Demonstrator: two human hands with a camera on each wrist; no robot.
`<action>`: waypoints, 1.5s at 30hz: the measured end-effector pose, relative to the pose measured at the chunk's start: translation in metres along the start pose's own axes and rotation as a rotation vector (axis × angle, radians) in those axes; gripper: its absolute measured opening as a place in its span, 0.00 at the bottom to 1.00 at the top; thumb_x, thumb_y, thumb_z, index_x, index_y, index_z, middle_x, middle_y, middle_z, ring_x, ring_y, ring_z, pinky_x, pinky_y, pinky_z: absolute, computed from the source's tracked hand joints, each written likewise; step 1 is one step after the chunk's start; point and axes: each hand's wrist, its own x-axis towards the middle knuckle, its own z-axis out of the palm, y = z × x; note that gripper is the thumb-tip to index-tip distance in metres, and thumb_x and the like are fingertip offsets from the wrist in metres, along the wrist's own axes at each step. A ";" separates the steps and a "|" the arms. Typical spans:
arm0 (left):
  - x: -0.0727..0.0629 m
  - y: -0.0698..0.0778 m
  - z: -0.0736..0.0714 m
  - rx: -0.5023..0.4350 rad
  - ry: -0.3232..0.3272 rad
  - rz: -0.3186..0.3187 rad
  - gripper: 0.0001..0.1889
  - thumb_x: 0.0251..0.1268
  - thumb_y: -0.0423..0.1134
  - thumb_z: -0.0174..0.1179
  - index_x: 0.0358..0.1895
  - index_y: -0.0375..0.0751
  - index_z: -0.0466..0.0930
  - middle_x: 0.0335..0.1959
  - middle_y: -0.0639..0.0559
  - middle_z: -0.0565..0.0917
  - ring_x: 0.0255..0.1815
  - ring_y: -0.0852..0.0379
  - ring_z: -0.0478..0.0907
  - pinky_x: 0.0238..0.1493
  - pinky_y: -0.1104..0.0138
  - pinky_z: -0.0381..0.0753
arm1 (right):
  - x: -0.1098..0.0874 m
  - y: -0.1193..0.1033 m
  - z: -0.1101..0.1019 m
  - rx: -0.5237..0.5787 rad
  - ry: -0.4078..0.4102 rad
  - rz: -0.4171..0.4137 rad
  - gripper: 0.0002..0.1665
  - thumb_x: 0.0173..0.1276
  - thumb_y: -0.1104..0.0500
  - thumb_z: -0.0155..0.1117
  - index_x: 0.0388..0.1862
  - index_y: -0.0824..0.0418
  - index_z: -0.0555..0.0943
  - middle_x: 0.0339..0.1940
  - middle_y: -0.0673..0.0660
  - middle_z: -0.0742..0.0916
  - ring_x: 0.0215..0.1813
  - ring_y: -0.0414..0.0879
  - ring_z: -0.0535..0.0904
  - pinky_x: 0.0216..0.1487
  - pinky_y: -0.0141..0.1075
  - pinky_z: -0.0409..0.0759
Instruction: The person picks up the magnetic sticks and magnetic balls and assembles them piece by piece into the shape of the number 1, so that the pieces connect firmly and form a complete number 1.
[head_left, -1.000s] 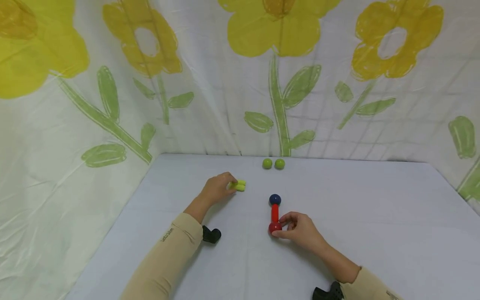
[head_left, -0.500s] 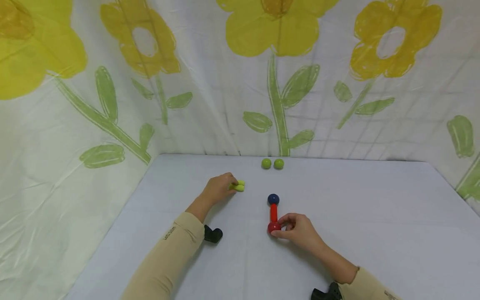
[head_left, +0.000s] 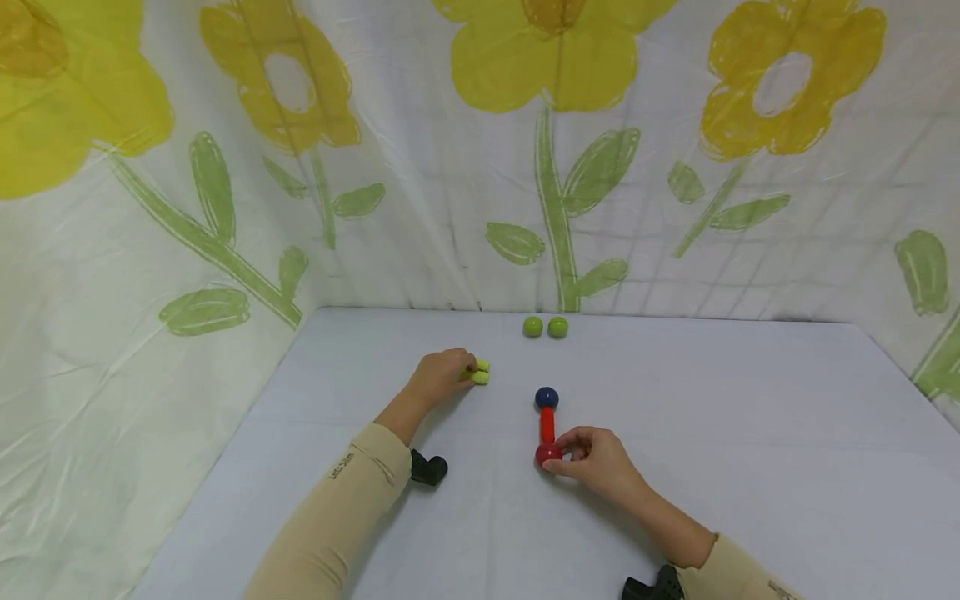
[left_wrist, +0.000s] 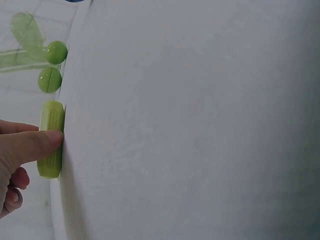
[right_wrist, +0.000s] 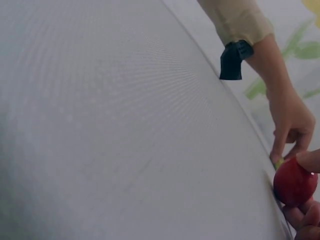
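Note:
Two short yellow-green rods lie side by side at my left hand. Its thumb and fingers pinch the ridged near rod, whose end shows beyond the fingertips in the head view; the far rod is partly covered by the fingers. My right hand holds a glossy red ball between thumb and fingers. From that ball a red rod runs away from me to a dark blue ball, so the three line up like a dumbbell on the table. The right wrist view shows only the red ball of these.
Near the table's back edge, two green balls sit close together. A white cloth with painted flowers hangs behind the white table. Black wrist-worn devices stick out by both sleeves.
The left hand has come slightly nearer, and the near yellow-green rod has turned a little, widening the gap between the rod ends. My right hand and the red-and-blue piece stay put.

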 end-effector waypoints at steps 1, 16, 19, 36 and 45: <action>0.000 0.000 0.000 -0.003 -0.002 0.001 0.11 0.56 0.39 0.66 0.42 0.40 0.81 0.43 0.50 0.84 0.45 0.54 0.80 0.46 0.62 0.79 | 0.000 0.001 0.000 0.001 -0.001 -0.001 0.17 0.49 0.57 0.75 0.35 0.65 0.82 0.19 0.50 0.76 0.23 0.39 0.67 0.21 0.27 0.63; -0.002 0.001 -0.001 0.027 -0.028 0.011 0.13 0.57 0.40 0.65 0.45 0.41 0.82 0.42 0.51 0.82 0.43 0.55 0.81 0.44 0.63 0.79 | 0.002 0.002 -0.001 0.007 -0.018 -0.008 0.18 0.49 0.56 0.75 0.36 0.65 0.82 0.21 0.50 0.78 0.23 0.39 0.67 0.21 0.26 0.62; -0.004 0.003 -0.001 0.010 -0.021 0.001 0.13 0.57 0.41 0.64 0.45 0.42 0.82 0.42 0.52 0.81 0.44 0.55 0.80 0.44 0.63 0.79 | 0.002 0.002 -0.001 0.008 -0.018 -0.005 0.18 0.49 0.56 0.75 0.36 0.65 0.82 0.21 0.50 0.78 0.24 0.40 0.68 0.21 0.27 0.62; -0.022 0.021 0.000 -0.400 0.019 -0.230 0.10 0.55 0.42 0.66 0.40 0.44 0.82 0.39 0.53 0.85 0.34 0.57 0.78 0.33 0.67 0.75 | 0.002 0.002 -0.001 0.008 -0.021 -0.004 0.18 0.50 0.56 0.75 0.36 0.65 0.82 0.22 0.51 0.80 0.24 0.40 0.68 0.21 0.27 0.62; -0.035 0.042 0.002 -0.796 -0.055 -0.442 0.13 0.53 0.43 0.68 0.37 0.39 0.83 0.32 0.51 0.84 0.28 0.61 0.74 0.27 0.72 0.73 | 0.007 -0.002 0.000 0.019 -0.009 0.013 0.17 0.50 0.56 0.75 0.36 0.65 0.82 0.23 0.51 0.81 0.24 0.40 0.67 0.21 0.27 0.62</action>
